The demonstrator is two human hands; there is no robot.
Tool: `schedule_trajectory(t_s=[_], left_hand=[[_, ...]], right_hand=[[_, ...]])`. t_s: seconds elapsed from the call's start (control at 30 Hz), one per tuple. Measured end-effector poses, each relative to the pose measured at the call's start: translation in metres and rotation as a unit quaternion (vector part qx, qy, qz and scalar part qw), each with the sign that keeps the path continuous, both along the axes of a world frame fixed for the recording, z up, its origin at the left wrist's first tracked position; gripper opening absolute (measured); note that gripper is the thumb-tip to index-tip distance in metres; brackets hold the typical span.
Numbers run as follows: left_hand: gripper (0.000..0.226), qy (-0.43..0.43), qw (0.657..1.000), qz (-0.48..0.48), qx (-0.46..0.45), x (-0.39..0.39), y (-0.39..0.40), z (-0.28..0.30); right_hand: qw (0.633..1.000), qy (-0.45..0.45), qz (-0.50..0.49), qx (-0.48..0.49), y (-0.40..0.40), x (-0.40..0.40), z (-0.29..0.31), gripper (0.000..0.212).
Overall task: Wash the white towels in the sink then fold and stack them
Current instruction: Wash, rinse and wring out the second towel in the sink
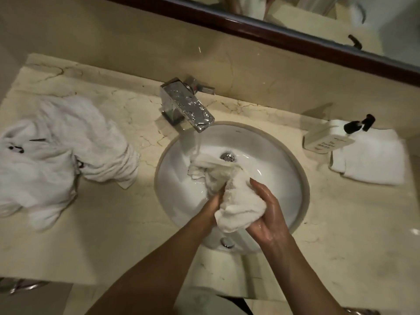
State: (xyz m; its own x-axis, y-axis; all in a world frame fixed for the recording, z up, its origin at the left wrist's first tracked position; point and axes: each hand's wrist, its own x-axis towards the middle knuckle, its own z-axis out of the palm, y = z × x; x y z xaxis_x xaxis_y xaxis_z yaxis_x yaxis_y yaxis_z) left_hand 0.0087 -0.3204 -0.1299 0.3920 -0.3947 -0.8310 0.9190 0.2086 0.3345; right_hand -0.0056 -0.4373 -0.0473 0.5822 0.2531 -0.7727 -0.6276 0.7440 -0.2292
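Left hand (212,204) mostly hidden behind the wet white towel (236,201); only wrist and the heel of the palm show, so how its fingers lie cannot be told, though it presses against the cloth. Right hand (267,214) at centre-right of the frame, wet and shiny, fingers curled round the bunched towel from the right side. Towel sits low in the middle of the frame, inside the sink (293,178), its far end trailing toward the drain (227,156). Water runs from the chrome tap (186,103) onto that far end; the stream is blurred. Left of the frame: a heap of white towels (59,151) on the desk (118,235), crumpled, with small dark marks too blurred to identify; heap cut off by the left edge. Right of the frame: a folded white towel (372,162) lying flat, a pale soap bottle (325,138) with a black pump resting partly on its upper left corner; label print unreadable. Desk is cream veined marble, wet near the tap. Upper right: dark wood mirror frame (272,32), reflection cut off and indistinct. Bottom left corner dim, contents unclear.
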Motion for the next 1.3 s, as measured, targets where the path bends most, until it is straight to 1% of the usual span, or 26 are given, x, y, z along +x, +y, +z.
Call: schedule_trajectory(t_s=[0.03, 0.1, 0.13, 0.17, 0.2, 0.23, 0.27, 0.3, 0.33, 0.37, 0.4, 0.43, 0.47, 0.5, 0.53, 0.6, 0.67, 0.77, 0.83, 0.87, 0.93, 0.97, 1.07, 1.17, 1.27, 1.3], left_hand=[[0.027, -0.001, 0.999, 0.024, 0.035, -0.002, -0.006, -0.003], [0.055, 0.04, 0.991, 0.087, 0.094, -0.004, -0.015, -0.017], [0.068, 0.08, 0.984, 0.115, 0.11, -0.006, -0.016, -0.021], [0.071, 0.105, 0.984, 0.126, 0.074, -0.008, -0.019, -0.024], [0.062, 0.121, 0.985, 0.12, 0.033, -0.007, -0.02, -0.018], [0.049, 0.129, 0.984, 0.121, -0.013, -0.003, -0.019, -0.008], [0.038, 0.143, 0.977, 0.139, -0.073, 0.0, -0.017, -0.004], [0.03, 0.154, 0.97, 0.155, -0.103, 0.003, -0.013, -0.002], [0.029, 0.165, 0.964, 0.175, -0.116, 0.008, -0.008, 0.0], [0.034, 0.169, 0.964, 0.177, -0.1, 0.012, -0.003, -0.001], [0.039, 0.178, 0.961, 0.196, -0.08, 0.018, 0.003, -0.001], [0.033, 0.161, 0.955, 0.239, -0.066, 0.021, 0.011, 0.002], [0.021, 0.148, 0.938, 0.302, -0.078, 0.023, 0.02, 0.006], [0.017, 0.12, 0.926, 0.348, -0.084, 0.025, 0.03, 0.008], [0.025, 0.096, 0.916, 0.382, -0.081, 0.026, 0.041, 0.015], [0.036, 0.072, 0.897, 0.426, -0.093, 0.026, 0.058, 0.017], [0.041, 0.052, 0.906, 0.412, -0.084, 0.024, 0.074, 0.019], [0.036, 0.004, 0.922, 0.371, -0.107, 0.025, 0.084, 0.03], [0.038, -0.042, 0.925, 0.359, -0.12, 0.029, 0.083, 0.035], [0.037, -0.061, 0.929, 0.348, -0.105, 0.031, 0.082, 0.035], [0.033, -0.074, 0.941, 0.322, -0.072, 0.033, 0.08, 0.035], [0.031, -0.078, 0.947, 0.306, -0.059, 0.033, 0.08, 0.036], [0.03, -0.086, 0.96, 0.263, -0.038, 0.036, 0.082, 0.03], [0.016, -0.085, 0.975, 0.204, -0.032, 0.04, 0.087, 0.024], [0.031, -0.046, 0.989, 0.141, 0.012, 0.042, 0.085, 0.013], [0.029, -0.022, 0.99, 0.139, 0.004, 0.04, 0.082, 0.01]], right_hand=[[1.0, -0.014, -0.01, 0.016, -0.003, 0.0, 0.004, 0.084], [0.999, -0.036, -0.017, 0.005, -0.008, 0.0, 0.011, 0.089], [0.999, -0.039, -0.013, -0.006, -0.007, 0.003, 0.017, 0.079], [0.998, -0.046, -0.017, -0.034, -0.007, 0.003, 0.017, 0.056], [0.997, -0.06, -0.035, -0.038, -0.005, 0.007, 0.02, 0.021], [0.996, -0.049, -0.063, -0.05, -0.006, 0.013, 0.019, 0.021], [0.996, -0.035, -0.062, -0.045, -0.004, 0.017, 0.024, 0.042], [0.996, -0.044, -0.051, 0.049, -0.004, 0.018, 0.028, 0.05], [0.996, -0.064, 0.0, 0.059, -0.003, 0.021, 0.033, 0.057], [0.997, -0.072, 0.02, -0.014, -0.01, 0.024, 0.035, 0.062], [0.994, -0.096, 0.035, -0.038, -0.022, 0.029, 0.034, 0.059], [0.986, -0.148, 0.065, -0.044, -0.026, 0.036, 0.032, 0.051], [0.987, -0.134, 0.09, -0.019, -0.034, 0.042, 0.027, 0.041], [0.987, -0.113, 0.094, -0.063, -0.043, 0.045, 0.02, 0.036], [0.985, -0.103, 0.094, -0.106, -0.055, 0.048, 0.012, 0.035], [0.974, -0.076, 0.092, -0.191, -0.074, 0.052, -0.005, 0.044], [0.959, -0.009, 0.082, -0.272, -0.09, 0.053, -0.033, 0.051], [0.933, 0.091, 0.14, -0.318, -0.102, 0.045, -0.048, 0.035], [0.933, 0.08, 0.152, -0.315, -0.102, 0.043, -0.047, 0.032], [0.943, 0.052, 0.126, -0.304, -0.102, 0.044, -0.045, 0.04], [0.961, -0.009, 0.056, -0.27, -0.105, 0.046, -0.041, 0.074], [0.966, -0.033, 0.029, -0.254, -0.108, 0.048, -0.038, 0.076], [0.958, -0.069, 0.009, -0.278, -0.119, 0.056, -0.031, 0.051], [0.919, -0.075, 0.044, -0.386, -0.126, 0.07, -0.025, 0.039], [0.886, -0.076, 0.102, -0.446, -0.119, 0.081, -0.014, 0.028], [0.883, -0.07, 0.107, -0.451, -0.117, 0.084, -0.011, 0.025]])
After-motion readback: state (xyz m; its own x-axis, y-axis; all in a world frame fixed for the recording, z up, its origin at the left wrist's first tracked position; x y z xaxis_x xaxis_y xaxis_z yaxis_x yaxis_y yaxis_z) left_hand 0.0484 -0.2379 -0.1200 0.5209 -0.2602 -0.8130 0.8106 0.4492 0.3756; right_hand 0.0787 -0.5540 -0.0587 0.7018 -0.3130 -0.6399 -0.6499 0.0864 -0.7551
